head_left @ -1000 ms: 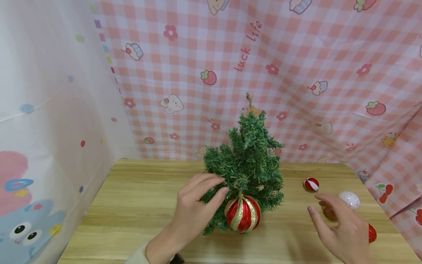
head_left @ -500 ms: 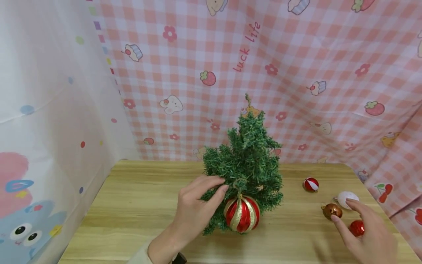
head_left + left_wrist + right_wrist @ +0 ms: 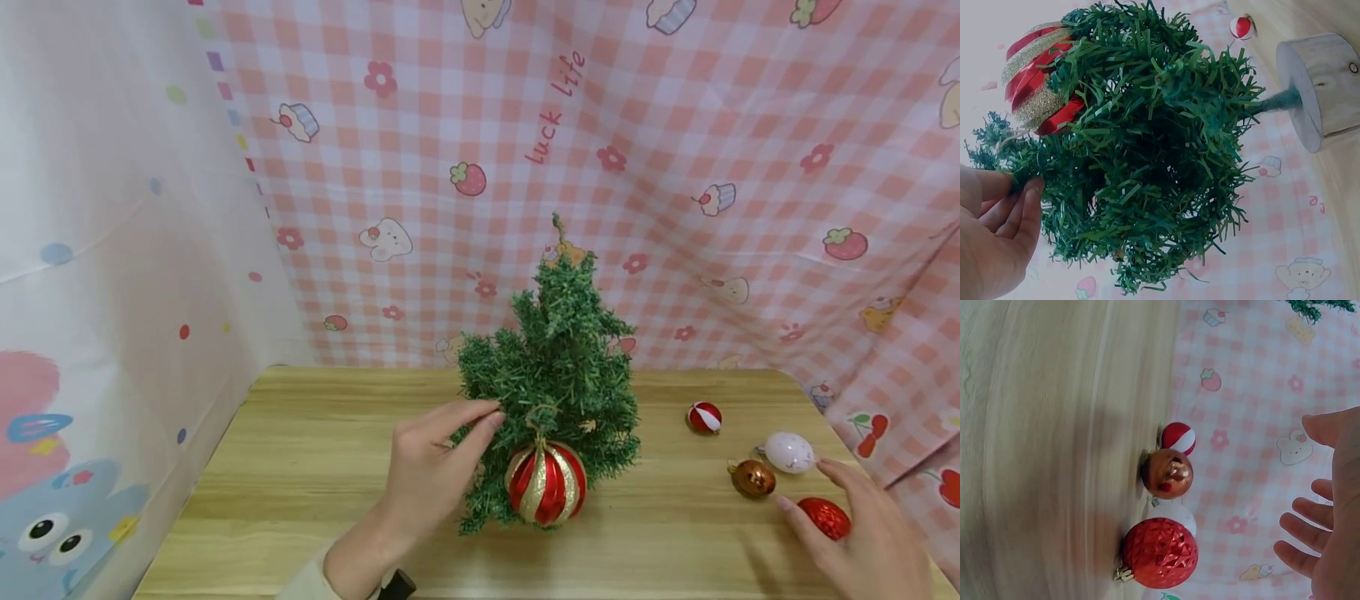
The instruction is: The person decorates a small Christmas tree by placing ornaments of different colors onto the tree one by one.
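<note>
A small green artificial Christmas tree (image 3: pixel 562 358) stands mid-table, with a large red-and-gold striped bauble (image 3: pixel 546 487) hanging at its front. My left hand (image 3: pixel 431 471) pinches the tip of a branch just left of that bauble; the left wrist view shows thumb and fingers meeting on the green needles. Over at the right, my right hand (image 3: pixel 873 533) hovers with spread fingers by a red textured bauble (image 3: pixel 825 518). A white bauble (image 3: pixel 789 452) and a brown bauble (image 3: pixel 753 479) lie just beyond its fingertips. Nothing is between the right fingers in the right wrist view.
A small red-and-white bauble (image 3: pixel 704 417) lies farther back on the wooden table (image 3: pixel 322 433). The tree's round wooden base (image 3: pixel 1322 87) shows in the left wrist view. A pink checked curtain (image 3: pixel 420 150) hangs behind the table.
My right hand has moved right and toward the near edge, uncovering the brown and white baubles. The left hand stays at the branch, its fingertips now closer together.
</note>
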`<state>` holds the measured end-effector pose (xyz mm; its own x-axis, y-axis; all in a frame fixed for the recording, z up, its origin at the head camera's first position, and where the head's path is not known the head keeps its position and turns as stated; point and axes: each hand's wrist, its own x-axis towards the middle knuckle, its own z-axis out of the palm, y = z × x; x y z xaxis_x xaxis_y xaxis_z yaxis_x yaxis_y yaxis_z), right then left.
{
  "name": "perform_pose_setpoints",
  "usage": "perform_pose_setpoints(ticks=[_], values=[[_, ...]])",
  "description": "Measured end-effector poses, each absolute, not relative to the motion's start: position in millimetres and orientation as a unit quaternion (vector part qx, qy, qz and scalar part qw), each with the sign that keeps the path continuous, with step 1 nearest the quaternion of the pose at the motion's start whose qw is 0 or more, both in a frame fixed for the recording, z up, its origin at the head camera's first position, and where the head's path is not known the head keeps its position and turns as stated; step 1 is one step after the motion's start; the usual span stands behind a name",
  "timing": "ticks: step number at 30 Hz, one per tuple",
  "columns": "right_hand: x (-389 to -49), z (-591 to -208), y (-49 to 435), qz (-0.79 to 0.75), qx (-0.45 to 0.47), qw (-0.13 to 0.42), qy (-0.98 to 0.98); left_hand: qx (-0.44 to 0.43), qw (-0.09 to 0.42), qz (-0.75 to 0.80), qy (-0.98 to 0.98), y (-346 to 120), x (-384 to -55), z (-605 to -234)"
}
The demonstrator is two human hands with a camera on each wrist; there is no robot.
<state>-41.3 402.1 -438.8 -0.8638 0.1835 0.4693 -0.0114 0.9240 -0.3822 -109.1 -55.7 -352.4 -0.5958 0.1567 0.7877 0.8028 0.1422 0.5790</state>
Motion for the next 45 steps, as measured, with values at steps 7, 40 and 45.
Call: perform_pose_setpoints(ticks=[7, 40, 45], values=[[-42.9, -444.1, 412.2, 0.182, -0.06, 0.238, -0.952, -0.345, 0.287, -0.564, -0.693, -59.9, -111.0, -350.5], [-50.9, -475.7, 459.6, 0.113, -0.043, 0.157, -0.98, -0.315, 0.23, -0.586, -0.71, -88.0, -127.0, -350.7], [-50.2, -476.9, 463.8, 0.117, -0.047, 0.127, -0.984, -0.309, 0.227, -0.588, -0.713, -91.6, -129.5, -349.2]])
